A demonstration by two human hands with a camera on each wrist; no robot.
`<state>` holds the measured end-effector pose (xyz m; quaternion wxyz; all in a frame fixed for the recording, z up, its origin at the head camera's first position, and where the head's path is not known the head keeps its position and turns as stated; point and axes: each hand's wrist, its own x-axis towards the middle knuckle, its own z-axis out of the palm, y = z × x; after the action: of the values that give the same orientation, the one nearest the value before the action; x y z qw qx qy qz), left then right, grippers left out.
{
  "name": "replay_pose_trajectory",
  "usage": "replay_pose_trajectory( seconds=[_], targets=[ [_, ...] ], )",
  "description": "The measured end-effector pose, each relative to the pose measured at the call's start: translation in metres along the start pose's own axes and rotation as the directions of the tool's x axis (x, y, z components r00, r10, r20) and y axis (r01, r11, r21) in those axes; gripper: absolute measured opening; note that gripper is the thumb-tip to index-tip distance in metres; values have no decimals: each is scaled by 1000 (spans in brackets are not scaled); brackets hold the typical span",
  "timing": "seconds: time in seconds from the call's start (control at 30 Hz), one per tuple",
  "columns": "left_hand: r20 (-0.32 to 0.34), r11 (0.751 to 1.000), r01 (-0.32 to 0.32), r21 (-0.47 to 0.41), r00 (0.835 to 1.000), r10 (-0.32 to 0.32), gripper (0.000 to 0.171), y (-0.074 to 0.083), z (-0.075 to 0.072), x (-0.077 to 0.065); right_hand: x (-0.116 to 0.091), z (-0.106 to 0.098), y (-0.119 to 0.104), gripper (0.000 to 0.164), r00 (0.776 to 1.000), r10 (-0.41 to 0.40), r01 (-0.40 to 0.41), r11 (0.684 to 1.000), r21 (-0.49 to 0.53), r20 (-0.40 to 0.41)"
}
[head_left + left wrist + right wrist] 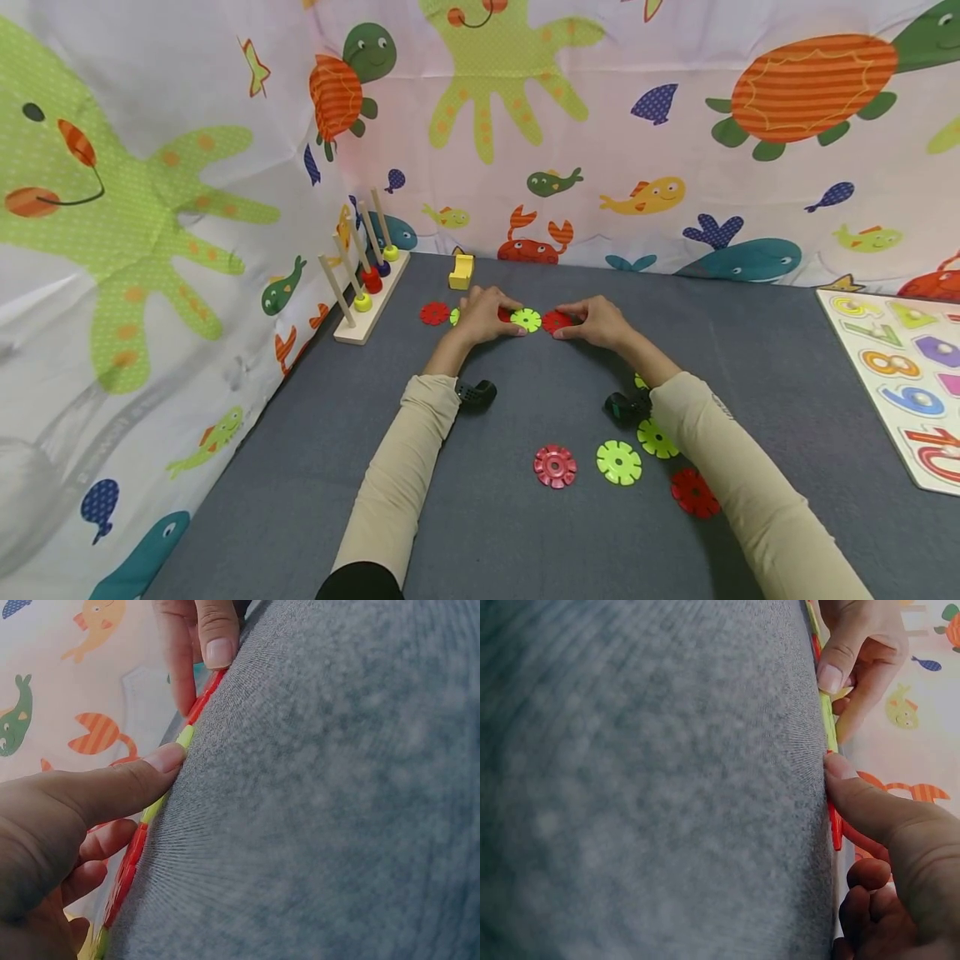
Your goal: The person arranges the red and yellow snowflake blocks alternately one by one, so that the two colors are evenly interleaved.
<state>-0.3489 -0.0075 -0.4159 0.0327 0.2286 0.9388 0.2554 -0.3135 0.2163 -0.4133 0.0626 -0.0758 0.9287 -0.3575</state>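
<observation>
A row of notched plastic discs lies flat on the grey cloth, red and green by turns. My left hand [483, 318] pinches the edges of a green interlocking disc [526, 320] between thumb and forefinger; this hand covers part of the row. Just right of it, my right hand [600, 323] holds a red interlocking disc [555, 322] the same way at the row's end. In the right wrist view, the red disc [835, 825] meets the green disc [828, 724] edge to edge; whether their notches are joined I cannot tell. At the row's left end is another red disc [435, 313].
Loose discs lie nearer me: a red one [555, 466], a green one [618, 462], and others by the right sleeve. A wooden peg stand [378, 304] with coloured beads is at left, a yellow block [461, 272] behind the row, a number puzzle board [892, 383] at right.
</observation>
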Motion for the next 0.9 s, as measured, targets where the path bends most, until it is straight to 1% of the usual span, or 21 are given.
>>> replay_pose_trajectory(
  seconds=[0.17,0.27,0.37,0.47,0.6,0.67,0.7,0.8,0.9],
  targets=[
    [4,1000,-5,-2,1000,5,46,2,4,0,-4,-2,4,58,1000,14,-14,1000,17,15],
    [11,1000,-15,-8,1000,15,47,4,6,0,-8,-7,7,57,1000,9,-10,999,39,21],
    [16,1000,-28,-9,999,28,51,6,7,0,-15,-19,10,54,1000,-16,15,999,48,19],
    [14,999,-49,12,999,49,55,9,7,2,-24,-36,14,48,1000,-31,31,999,24,1],
    [19,996,-88,33,996,87,55,15,7,6,-47,-58,21,46,999,-45,45,999,-17,0],
    [30,994,-104,25,994,103,55,19,8,9,-61,-67,25,47,997,-74,75,997,-27,38],
    [37,994,-109,22,993,109,54,21,9,10,-68,-71,28,47,992,-102,104,994,-31,69],
    [52,993,-120,16,991,119,53,27,11,14,-89,-78,39,45,969,-179,184,983,-14,168],
    [54,992,-128,21,990,127,52,33,15,18,-105,-82,53,47,948,-224,232,973,-5,227]
  ],
)
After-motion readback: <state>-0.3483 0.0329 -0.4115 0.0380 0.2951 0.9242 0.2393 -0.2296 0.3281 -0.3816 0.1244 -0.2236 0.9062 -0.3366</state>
